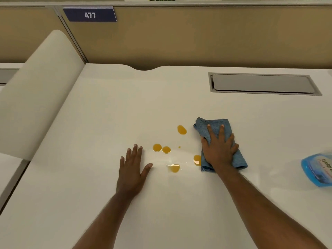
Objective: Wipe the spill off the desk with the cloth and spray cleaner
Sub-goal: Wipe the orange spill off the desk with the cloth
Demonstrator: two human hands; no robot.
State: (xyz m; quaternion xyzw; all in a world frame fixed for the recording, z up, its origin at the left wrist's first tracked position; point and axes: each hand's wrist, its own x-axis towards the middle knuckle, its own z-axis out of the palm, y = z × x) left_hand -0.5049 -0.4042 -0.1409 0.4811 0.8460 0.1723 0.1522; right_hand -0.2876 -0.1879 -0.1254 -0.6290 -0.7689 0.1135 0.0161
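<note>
Flat on the smooth white desk (161, 203), both bare hands. Right hand (219, 150) palm-down on the folded blue microfibre cloth (239, 157), fingers spread apart and pressing the fabric against the desktop, not curled round it. Left hand (133, 169) resting open on bare surface to the left of the mess, fingers slightly fanned, thumb out, gripping nothing. Between the two hands, the spill: several small amber-orange puddles (157, 147), two touching side by side near the left fingertips, one farther back just beside the cloth's left edge, one at the near side with a glossy highlight, one touching the cloth's left edge by the right wrist. Blue-labelled clear spray cleaner bottle (317, 169) at the far right edge, cut off and blurred. Farther back, a grey recessed cable hatch (262, 83), a beige partition panel (197, 36), and a dark blue sign reading 477 (89, 15).
</note>
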